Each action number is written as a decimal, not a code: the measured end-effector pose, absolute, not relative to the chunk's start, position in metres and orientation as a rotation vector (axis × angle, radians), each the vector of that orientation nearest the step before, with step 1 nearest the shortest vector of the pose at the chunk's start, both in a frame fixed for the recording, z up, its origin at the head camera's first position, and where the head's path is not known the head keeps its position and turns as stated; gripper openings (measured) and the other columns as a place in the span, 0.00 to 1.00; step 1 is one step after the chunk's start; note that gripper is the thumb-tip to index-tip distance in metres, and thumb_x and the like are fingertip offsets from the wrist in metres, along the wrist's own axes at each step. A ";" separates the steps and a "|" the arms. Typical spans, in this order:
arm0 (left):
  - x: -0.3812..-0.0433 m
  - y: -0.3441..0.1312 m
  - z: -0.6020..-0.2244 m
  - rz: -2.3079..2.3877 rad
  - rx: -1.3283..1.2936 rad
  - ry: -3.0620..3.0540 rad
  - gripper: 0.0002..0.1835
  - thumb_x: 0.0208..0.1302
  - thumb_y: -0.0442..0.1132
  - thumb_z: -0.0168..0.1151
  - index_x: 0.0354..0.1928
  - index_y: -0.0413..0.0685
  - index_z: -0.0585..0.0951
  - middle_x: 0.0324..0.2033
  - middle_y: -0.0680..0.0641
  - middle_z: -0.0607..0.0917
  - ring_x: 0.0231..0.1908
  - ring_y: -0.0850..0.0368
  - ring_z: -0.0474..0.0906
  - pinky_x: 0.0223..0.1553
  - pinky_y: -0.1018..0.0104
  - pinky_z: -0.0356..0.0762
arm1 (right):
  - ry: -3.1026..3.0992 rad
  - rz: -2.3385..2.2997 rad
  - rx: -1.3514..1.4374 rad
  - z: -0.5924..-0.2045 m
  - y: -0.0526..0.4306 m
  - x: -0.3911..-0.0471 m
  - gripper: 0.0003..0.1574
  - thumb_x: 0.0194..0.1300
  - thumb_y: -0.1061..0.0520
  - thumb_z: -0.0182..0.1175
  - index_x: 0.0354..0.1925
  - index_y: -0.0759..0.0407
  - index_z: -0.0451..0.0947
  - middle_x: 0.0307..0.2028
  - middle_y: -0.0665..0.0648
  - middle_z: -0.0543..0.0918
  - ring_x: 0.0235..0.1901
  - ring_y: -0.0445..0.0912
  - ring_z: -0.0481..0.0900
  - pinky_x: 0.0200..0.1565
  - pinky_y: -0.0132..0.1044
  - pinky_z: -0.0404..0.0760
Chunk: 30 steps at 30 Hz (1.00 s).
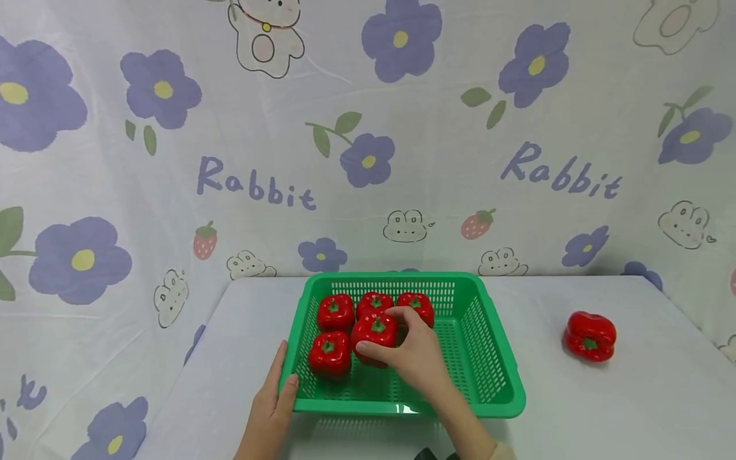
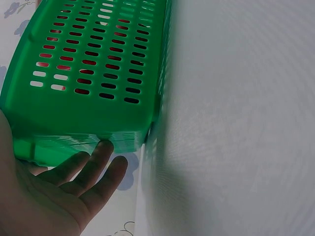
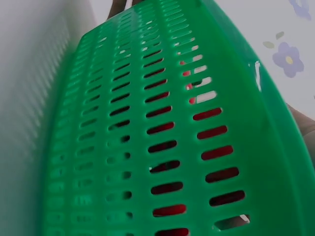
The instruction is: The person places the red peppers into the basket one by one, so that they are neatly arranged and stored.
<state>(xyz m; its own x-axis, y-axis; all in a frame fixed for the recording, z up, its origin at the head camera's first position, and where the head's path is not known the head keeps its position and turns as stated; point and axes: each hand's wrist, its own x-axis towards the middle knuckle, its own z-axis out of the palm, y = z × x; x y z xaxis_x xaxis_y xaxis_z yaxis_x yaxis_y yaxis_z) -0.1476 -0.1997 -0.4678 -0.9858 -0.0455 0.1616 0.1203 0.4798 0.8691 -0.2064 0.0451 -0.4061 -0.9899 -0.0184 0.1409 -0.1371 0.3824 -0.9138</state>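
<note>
A green perforated plastic basket [image 1: 368,407] stands on the table with several red bell peppers inside, grouped toward its left side. My right hand [image 1: 418,352] grips one bell pepper [image 1: 372,332] between thumb and fingers, over the basket's interior, beside the others. A front-left bell pepper [image 1: 329,358] sits close to it, and a back-left bell pepper [image 1: 335,312] lies behind. At the basket's left edge, my left hand [image 1: 273,402] holds the rim, thumb on top and fingers along the outside. The left wrist view shows those fingers [image 2: 93,174] against the basket's wall.
Another red bell pepper [image 1: 590,337] lies on its side on the white table [image 1: 644,396], right of the basket. A curtain [image 1: 437,179] printed with flowers and rabbits hangs behind the table. A small dark object [image 1: 426,454] shows at the bottom edge.
</note>
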 end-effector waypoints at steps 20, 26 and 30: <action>-0.148 -0.197 -0.467 -1.536 -0.078 -2.555 0.33 0.79 0.52 0.43 0.79 0.56 0.48 0.74 0.45 0.57 0.71 0.45 0.54 0.64 0.45 0.57 | -2.614 1.634 0.212 -0.413 0.050 -0.217 0.42 0.46 0.45 0.80 0.57 0.56 0.78 0.51 0.55 0.80 0.50 0.53 0.75 0.40 0.44 0.83; -0.148 -0.197 -0.466 -1.535 -0.084 -2.548 0.33 0.79 0.52 0.42 0.79 0.57 0.49 0.74 0.44 0.57 0.71 0.44 0.53 0.65 0.43 0.55 | -2.667 1.605 0.219 -0.414 0.051 -0.219 0.42 0.46 0.46 0.80 0.58 0.57 0.78 0.50 0.57 0.81 0.50 0.54 0.75 0.40 0.45 0.83; -0.147 -0.197 -0.467 -1.508 -0.090 -2.546 0.32 0.79 0.51 0.42 0.79 0.55 0.49 0.74 0.43 0.57 0.71 0.44 0.54 0.65 0.43 0.56 | -2.742 1.552 0.250 -0.418 0.050 -0.219 0.44 0.46 0.46 0.80 0.58 0.60 0.77 0.51 0.59 0.80 0.51 0.55 0.74 0.40 0.46 0.83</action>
